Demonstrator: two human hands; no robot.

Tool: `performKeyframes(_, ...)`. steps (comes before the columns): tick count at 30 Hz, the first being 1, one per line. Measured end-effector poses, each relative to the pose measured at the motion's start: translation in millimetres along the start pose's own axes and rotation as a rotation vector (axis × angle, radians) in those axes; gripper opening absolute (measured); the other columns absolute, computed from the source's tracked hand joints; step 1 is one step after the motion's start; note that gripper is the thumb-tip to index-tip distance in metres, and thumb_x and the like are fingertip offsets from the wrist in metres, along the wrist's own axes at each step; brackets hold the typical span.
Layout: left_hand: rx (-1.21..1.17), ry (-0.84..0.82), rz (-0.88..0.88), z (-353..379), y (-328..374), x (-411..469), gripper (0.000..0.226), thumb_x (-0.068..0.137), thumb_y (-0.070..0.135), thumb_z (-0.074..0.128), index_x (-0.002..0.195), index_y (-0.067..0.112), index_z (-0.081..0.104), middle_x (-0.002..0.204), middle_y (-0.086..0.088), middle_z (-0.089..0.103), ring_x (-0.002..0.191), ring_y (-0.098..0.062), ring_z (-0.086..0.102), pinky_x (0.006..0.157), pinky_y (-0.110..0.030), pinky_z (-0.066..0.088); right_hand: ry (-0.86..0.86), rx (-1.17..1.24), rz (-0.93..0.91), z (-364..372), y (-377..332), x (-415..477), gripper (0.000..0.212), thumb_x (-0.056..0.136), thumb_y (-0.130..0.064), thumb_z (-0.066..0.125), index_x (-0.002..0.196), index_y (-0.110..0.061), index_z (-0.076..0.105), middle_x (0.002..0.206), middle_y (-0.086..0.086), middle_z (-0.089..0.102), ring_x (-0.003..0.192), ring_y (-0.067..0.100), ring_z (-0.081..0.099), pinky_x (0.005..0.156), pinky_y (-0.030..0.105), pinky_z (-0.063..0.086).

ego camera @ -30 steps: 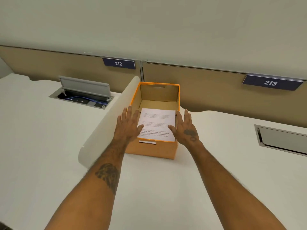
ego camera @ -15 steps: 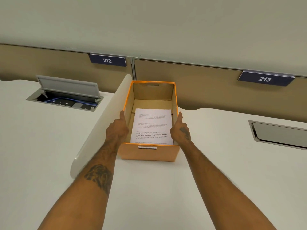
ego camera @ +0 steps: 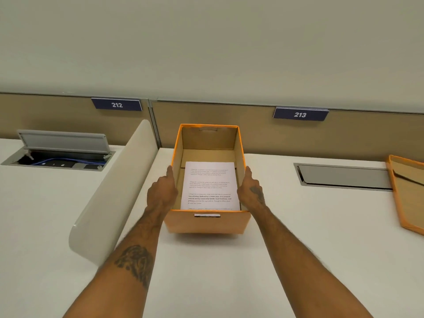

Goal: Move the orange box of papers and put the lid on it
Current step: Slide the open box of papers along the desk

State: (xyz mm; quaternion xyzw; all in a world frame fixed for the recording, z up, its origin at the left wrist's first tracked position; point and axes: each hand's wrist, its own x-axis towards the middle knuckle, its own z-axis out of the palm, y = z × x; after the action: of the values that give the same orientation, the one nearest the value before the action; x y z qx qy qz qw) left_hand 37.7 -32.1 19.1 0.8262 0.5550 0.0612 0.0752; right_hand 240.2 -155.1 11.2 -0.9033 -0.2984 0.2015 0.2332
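Observation:
The orange box (ego camera: 207, 223) is open at the top, with printed white papers (ego camera: 209, 185) lying flat inside. It hangs a little above the white desk, a shadow under its front edge. My left hand (ego camera: 161, 195) presses its left wall and my right hand (ego camera: 251, 191) presses its right wall, thumbs along the rim. The orange lid (ego camera: 407, 193) lies upside down at the far right of the desk, partly cut off by the frame edge.
A curved cream divider (ego camera: 110, 193) stands just left of the box. Beyond it an open cable hatch (ego camera: 62, 149) shows blue wires. A closed hatch (ego camera: 344, 176) sits between box and lid. A tan partition with labels 212 (ego camera: 116, 104) and 213 (ego camera: 300, 115) backs the desk.
My hands went from hovering over the box to gripping its two sides. The box has come up off the desk and away from the divider; the lid has come into view at right.

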Motion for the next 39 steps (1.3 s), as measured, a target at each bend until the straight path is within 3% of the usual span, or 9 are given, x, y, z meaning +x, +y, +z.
performKeyframes(6, -0.027, 0.011, 0.056, 0, 72, -67, 0.064, 0.094, 0.008, 0.045, 0.153, 0.012, 0.019, 0.104, -0.013, 0.065, 0.070, -0.019, 0.049, 0.060, -0.031, 0.040, 0.045, 0.010, 0.019, -53, 81, -36, 0.074, 0.098, -0.021, 0.052, 0.156, -0.020, 0.006, 0.128, 0.017, 0.058, 0.107, 0.034, 0.061, 0.078, 0.038, 0.049)
performKeyframes(16, -0.059, 0.021, 0.087, 37, 185, -196, 0.061, 0.095, 0.012, 0.047, 0.151, 0.013, 0.022, 0.097, -0.009, 0.066, 0.069, -0.018, 0.058, 0.058, -0.031, 0.051, 0.066, 0.002, 0.016, -135, 234, -104, 0.070, 0.098, -0.022, 0.054, 0.154, -0.018, 0.012, 0.126, 0.014, 0.060, 0.105, 0.032, 0.063, 0.078, 0.036, 0.050)
performKeyframes(22, -0.035, 0.017, 0.102, 56, 231, -259, 0.061, 0.095, 0.014, 0.047, 0.151, 0.014, 0.022, 0.095, -0.007, 0.066, 0.068, -0.016, 0.058, 0.055, -0.027, 0.047, 0.061, -0.007, 0.016, -162, 303, -137, 0.070, 0.099, -0.020, 0.052, 0.155, -0.018, 0.009, 0.126, 0.016, 0.060, 0.103, 0.032, 0.064, 0.079, 0.038, 0.052)
performKeyframes(26, -0.052, -0.003, 0.103, 66, 247, -280, 0.062, 0.095, 0.015, 0.048, 0.151, 0.015, 0.023, 0.096, -0.007, 0.067, 0.075, -0.021, 0.066, 0.062, -0.033, 0.057, 0.052, 0.000, 0.023, -172, 329, -148, 0.070, 0.098, -0.020, 0.052, 0.154, -0.019, 0.009, 0.123, 0.016, 0.061, 0.100, 0.032, 0.064, 0.080, 0.038, 0.055)
performKeyframes(32, -0.059, -0.025, 0.114, 74, 261, -289, 0.063, 0.095, 0.014, 0.048, 0.152, 0.014, 0.021, 0.097, -0.007, 0.066, 0.069, -0.016, 0.059, 0.055, -0.028, 0.046, 0.034, -0.005, 0.071, -174, 345, -153, 0.071, 0.100, -0.017, 0.050, 0.156, -0.018, 0.006, 0.130, 0.017, 0.058, 0.107, 0.032, 0.063, 0.084, 0.039, 0.053)
performKeyframes(39, -0.055, -0.057, 0.099, 88, 267, -287, 0.064, 0.093, 0.010, 0.047, 0.152, 0.014, 0.021, 0.098, -0.009, 0.067, 0.073, -0.020, 0.061, 0.058, -0.030, 0.050, 0.019, -0.020, 0.109, -169, 355, -143, 0.075, 0.099, -0.022, 0.052, 0.156, -0.021, 0.004, 0.131, 0.017, 0.057, 0.109, 0.034, 0.062, 0.087, 0.041, 0.052)
